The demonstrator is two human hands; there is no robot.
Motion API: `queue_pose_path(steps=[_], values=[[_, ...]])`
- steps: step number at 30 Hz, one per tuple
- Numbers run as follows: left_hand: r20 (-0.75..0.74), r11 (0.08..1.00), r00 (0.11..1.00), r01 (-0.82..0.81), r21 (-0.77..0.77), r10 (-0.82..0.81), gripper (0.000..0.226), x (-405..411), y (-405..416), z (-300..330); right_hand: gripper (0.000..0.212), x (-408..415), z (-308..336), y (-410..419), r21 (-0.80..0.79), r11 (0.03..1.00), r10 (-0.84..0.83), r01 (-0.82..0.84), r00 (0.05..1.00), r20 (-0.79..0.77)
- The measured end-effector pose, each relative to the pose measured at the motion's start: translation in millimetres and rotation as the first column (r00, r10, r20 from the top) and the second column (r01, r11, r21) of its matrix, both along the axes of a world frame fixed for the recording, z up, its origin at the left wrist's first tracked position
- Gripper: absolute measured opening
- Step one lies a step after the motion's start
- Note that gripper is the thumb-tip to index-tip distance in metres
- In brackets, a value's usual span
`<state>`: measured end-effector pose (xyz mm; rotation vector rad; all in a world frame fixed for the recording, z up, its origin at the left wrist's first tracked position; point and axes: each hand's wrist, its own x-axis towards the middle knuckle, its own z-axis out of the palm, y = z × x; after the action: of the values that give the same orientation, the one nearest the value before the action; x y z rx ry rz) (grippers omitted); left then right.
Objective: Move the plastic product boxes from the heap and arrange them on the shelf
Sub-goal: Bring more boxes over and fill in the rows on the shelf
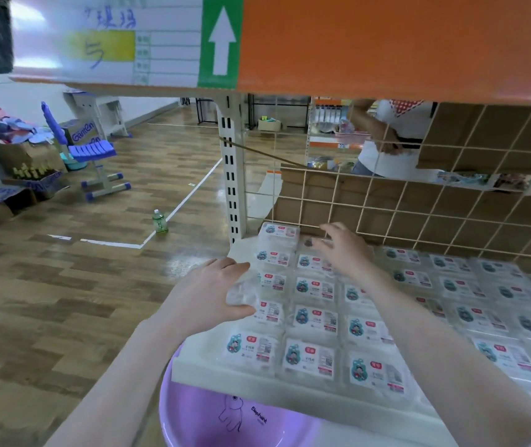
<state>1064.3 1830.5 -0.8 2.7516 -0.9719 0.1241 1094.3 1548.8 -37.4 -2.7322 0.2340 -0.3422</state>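
Plastic product boxes (pixel 314 319) lie flat on the cream shelf (pixel 225 379), labels up, set in rows and columns running back toward the wire grid panel (pixel 419 201). Each box is roughly rectangular; its long axis runs left to right along the shelf, and the printed labels read upright toward the front edge. Left column: about five boxes front to back, with a stack (pixel 277 245) at the rear left corner, apparently two high. Second column: about four visible. Further columns continue to the right; the total cannot be counted, as the right forearm covers some and the far ones are blurred.

Left hand (pixel 212 291): at the left edge of the shelf, fingers and thumb curled round one clear plastic box (pixel 241 293), which sits against the left column at its third row.

Right hand (pixel 341 245): over the rear rows just right of the stack, fingers spread and relaxed, holding nothing; whether the fingertips touch the boxes below cannot be told.

Below the shelf front: one purple basin (pixel 225 421). On the wooden floor (pixel 80 301) to the left: one green bottle (pixel 160 222) standing upright, one purple chair (pixel 90 153), several cardboard cartons (pixel 25 162). Behind the grid: one person in a white top (pixel 396 137)
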Motion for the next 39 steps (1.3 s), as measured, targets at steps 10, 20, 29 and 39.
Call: queue_pose_path(steps=[10,20,29,39], values=[[-0.078,0.991,0.992,0.107,0.074,-0.102,0.075,10,-73,0,0.048,-100,-10,-43,-0.093,0.984,-0.160,0.153,0.985,-0.069],[-0.175,0.976,0.967,0.203,0.081,-0.186,0.075,3,-120,-17,0.045,-128,-27,-60,-0.098,0.978,-0.199,0.186,0.969,-0.145],[-0.355,0.974,0.914,0.222,0.031,-0.197,0.063,16,-113,-4,0.048,-127,-32,-62,-0.096,0.974,-0.217,0.206,0.967,-0.136],[-0.504,0.961,0.824,0.165,-0.223,-0.259,0.015,30,-120,17,0.045,-129,-31,-60,-0.129,0.972,-0.207,0.194,0.974,-0.092]])
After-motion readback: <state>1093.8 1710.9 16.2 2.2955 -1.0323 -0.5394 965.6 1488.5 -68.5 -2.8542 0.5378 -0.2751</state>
